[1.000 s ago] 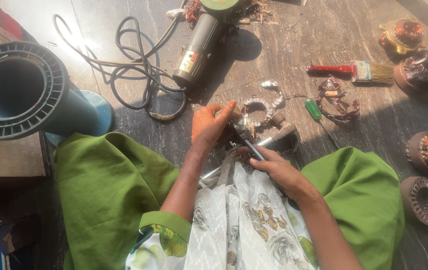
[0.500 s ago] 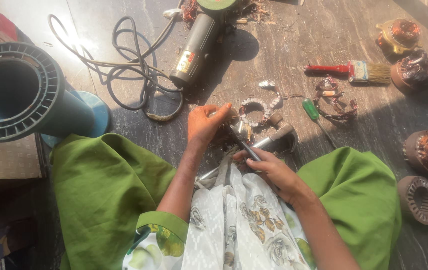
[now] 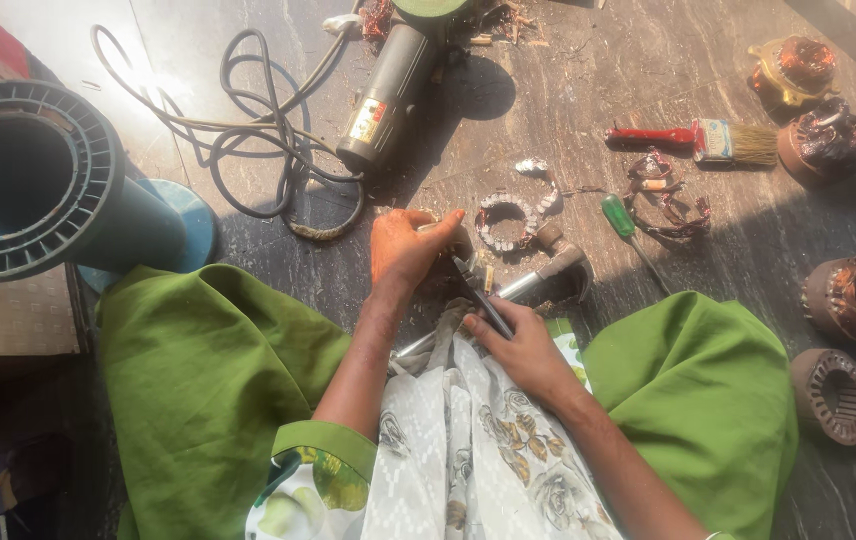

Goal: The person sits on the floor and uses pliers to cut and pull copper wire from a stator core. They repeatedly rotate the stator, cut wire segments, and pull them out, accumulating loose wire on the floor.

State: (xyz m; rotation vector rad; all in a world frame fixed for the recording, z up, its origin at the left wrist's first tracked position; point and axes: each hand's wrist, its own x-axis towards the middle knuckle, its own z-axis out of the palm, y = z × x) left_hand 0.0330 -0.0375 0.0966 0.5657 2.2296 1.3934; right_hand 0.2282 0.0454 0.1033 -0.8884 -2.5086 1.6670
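Observation:
My left hand (image 3: 403, 250) is closed over a small round motor part (image 3: 453, 238) on the dark stone floor, just in front of my knees. My right hand (image 3: 518, 345) grips a thin dark tool (image 3: 476, 292) whose tip points into that part. A metal hammer (image 3: 548, 275) lies right behind the hands, its handle running under them. A ring-shaped winding piece (image 3: 506, 220) sits just beyond the left fingers. Most of the held part is hidden by my fingers.
A corded power tool (image 3: 388, 85) and its coiled cable (image 3: 248, 150) lie ahead. A blue plastic spool (image 3: 33, 180) stands at left. A green-handled screwdriver (image 3: 623, 222), a red-handled brush (image 3: 698, 138), copper wire scraps (image 3: 663, 190) and several motor stators (image 3: 853, 300) are at right.
Both hands stay on the part and the tool with small shifts. The view has drifted slightly, so the floor items sit a bit lower in the frame.

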